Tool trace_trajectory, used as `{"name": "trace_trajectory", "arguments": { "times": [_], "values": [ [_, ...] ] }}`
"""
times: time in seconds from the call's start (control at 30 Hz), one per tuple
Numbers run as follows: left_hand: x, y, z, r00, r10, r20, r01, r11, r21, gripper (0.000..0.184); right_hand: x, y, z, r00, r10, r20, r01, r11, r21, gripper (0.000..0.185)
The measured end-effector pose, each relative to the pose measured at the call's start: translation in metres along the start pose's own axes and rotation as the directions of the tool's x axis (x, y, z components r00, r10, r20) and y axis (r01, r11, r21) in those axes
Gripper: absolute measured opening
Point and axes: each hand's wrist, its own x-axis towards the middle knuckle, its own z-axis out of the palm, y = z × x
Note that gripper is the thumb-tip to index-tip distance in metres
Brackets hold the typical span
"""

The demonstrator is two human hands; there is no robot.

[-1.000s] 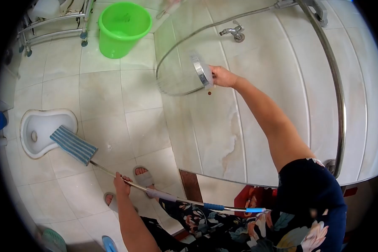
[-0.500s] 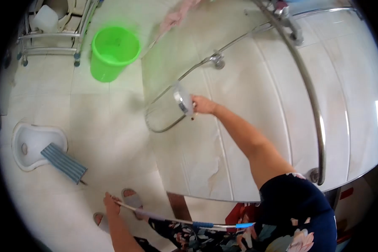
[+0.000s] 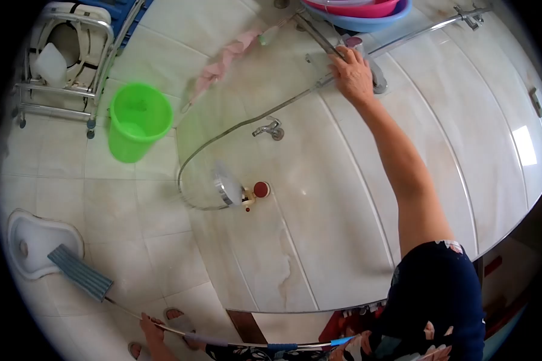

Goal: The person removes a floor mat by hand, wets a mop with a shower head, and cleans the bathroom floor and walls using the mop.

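Your left hand (image 3: 152, 328) grips the mop (image 3: 81, 274); your right hand (image 3: 353, 75) seems busy at the mixer (image 3: 379, 80), its hold unclear. Turning it would call for firm fingers.

The short-sleeved navy top (image 3: 436, 295) bears flowers above grey slippers (image 3: 183, 325).

Left hand (image 3: 152, 329) at seven o'clock holds a metal-poled, blue-striped mop (image 3: 80, 272); right hand (image 3: 353, 76) at one overlaps a chrome wall tap (image 3: 379, 80).

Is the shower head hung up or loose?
Hung up: the shower head sits in the wall holder, with nobody holding it.
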Motion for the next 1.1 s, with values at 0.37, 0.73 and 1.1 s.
{"name": "trace_trajectory", "arguments": {
  "times": [0.37,0.73,1.1],
  "values": [
    [0.021,-0.007,-0.014,1.0,-0.006,0.004,0.006,0.999,-0.032,0.03,-0.007,0.028,0.018,0.971,-0.237,0.016,0.237,0.971,0.006,0.038],
    [0.012,-0.003,-0.01,1.0,-0.02,-0.008,0.019,0.999,-0.035,0.028,-0.017,0.026,0.018,0.964,-0.264,0.022,0.263,0.964,0.033,0.041],
    [0.04,-0.037,-0.074,0.988,-0.002,0.151,0.009,0.999,-0.045,0.022,-0.025,0.046,0.094,0.851,-0.325,0.413,0.501,0.261,-0.825,0.058]
  ]
}}
